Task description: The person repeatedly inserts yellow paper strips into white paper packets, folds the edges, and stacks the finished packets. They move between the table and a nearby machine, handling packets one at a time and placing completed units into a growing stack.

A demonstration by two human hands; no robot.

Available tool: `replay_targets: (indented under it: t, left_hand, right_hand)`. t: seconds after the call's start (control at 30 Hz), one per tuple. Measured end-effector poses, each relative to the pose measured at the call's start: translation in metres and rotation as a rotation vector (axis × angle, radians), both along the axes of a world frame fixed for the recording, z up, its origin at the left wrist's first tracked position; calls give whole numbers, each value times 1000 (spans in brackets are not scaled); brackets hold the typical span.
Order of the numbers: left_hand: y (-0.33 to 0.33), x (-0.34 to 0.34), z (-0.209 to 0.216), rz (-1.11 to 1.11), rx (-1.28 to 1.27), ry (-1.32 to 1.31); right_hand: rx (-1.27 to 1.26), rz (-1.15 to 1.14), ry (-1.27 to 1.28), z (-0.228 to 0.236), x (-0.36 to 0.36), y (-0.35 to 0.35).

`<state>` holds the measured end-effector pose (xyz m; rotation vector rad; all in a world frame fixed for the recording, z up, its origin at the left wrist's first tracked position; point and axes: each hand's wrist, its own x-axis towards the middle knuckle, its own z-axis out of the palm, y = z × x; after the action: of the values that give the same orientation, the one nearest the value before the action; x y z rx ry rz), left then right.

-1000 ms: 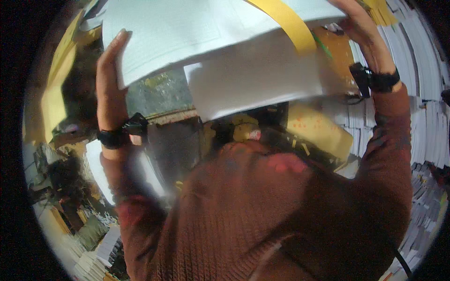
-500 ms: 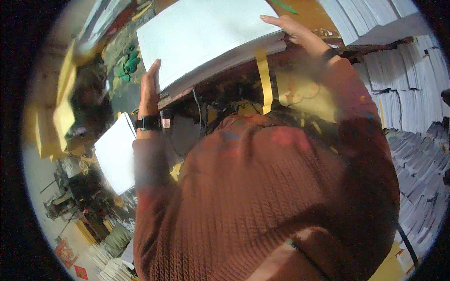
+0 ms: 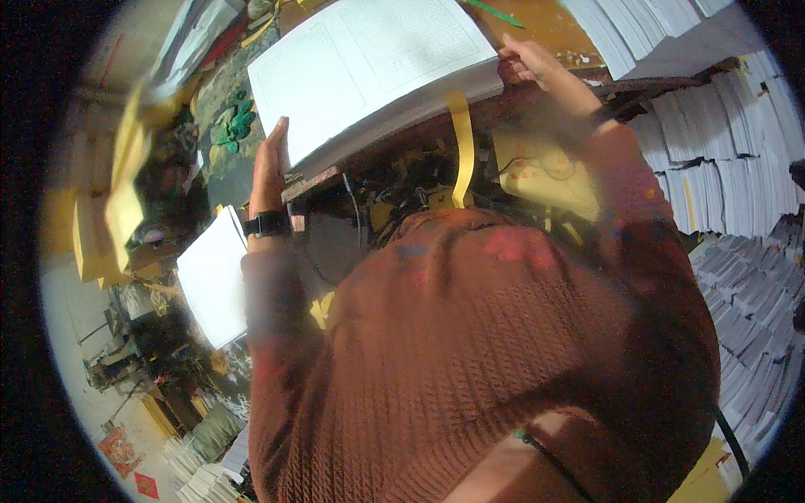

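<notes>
A thick stack of white paper (image 3: pixel 377 71) lies at the top of the view, its upper sheet showing faint printed frames. My left hand (image 3: pixel 270 159) is pressed along the stack's left edge, fingers stretched straight. By the right edge is my right hand (image 3: pixel 532 63), its fingers curled in against the side of the stack and its thumb off the top sheet. I see nothing between those curled fingers. A yellow strip (image 3: pixel 461 151) hangs down from the stack's front side.
White sheets (image 3: pixel 211 277) stand beside my left forearm. Green scraps (image 3: pixel 235 126) lie left of the stack. Paper bundles (image 3: pixel 646 38) sit at the far right, with more piles (image 3: pixel 729 155) below. Yellow paper (image 3: pixel 545 176) and a dark cable (image 3: pixel 356 205) are under the edge.
My right thumb has come off the top sheet, and the fingers have curled at the side. The stack's front layers look more even. My left hand stays at the left edge.
</notes>
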<state>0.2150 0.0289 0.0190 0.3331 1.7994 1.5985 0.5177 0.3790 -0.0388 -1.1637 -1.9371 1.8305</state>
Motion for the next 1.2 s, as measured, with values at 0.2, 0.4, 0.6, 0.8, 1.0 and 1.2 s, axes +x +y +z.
replay_targets:
  t: [0.2, 0.4, 0.6, 0.8, 1.0, 1.2]
  left_hand:
    - [-6, 14, 7, 66, -8, -127]
    - [-16, -3, -8, -243, -173, 605]
    - [-12, 6, 3, -86, -174, 88]
    - [-11, 21, 17, -90, -41, -28]
    - [-16, 8, 0, -121, -46, -134]
    - [-21, 19, -2, -173, -58, -5]
  right_hand:
    - [-240, -77, 65, 5, 18, -35]
    - [-357, -146, 111, 22, -8, -38]
    - [-354, 125, 121, 12, -26, -19]
    - [-31, 206, 56, 3, -12, -8]
    - [50, 316, -182, -13, -19, 12]
    - [15, 43, 83, 24, -22, -35]
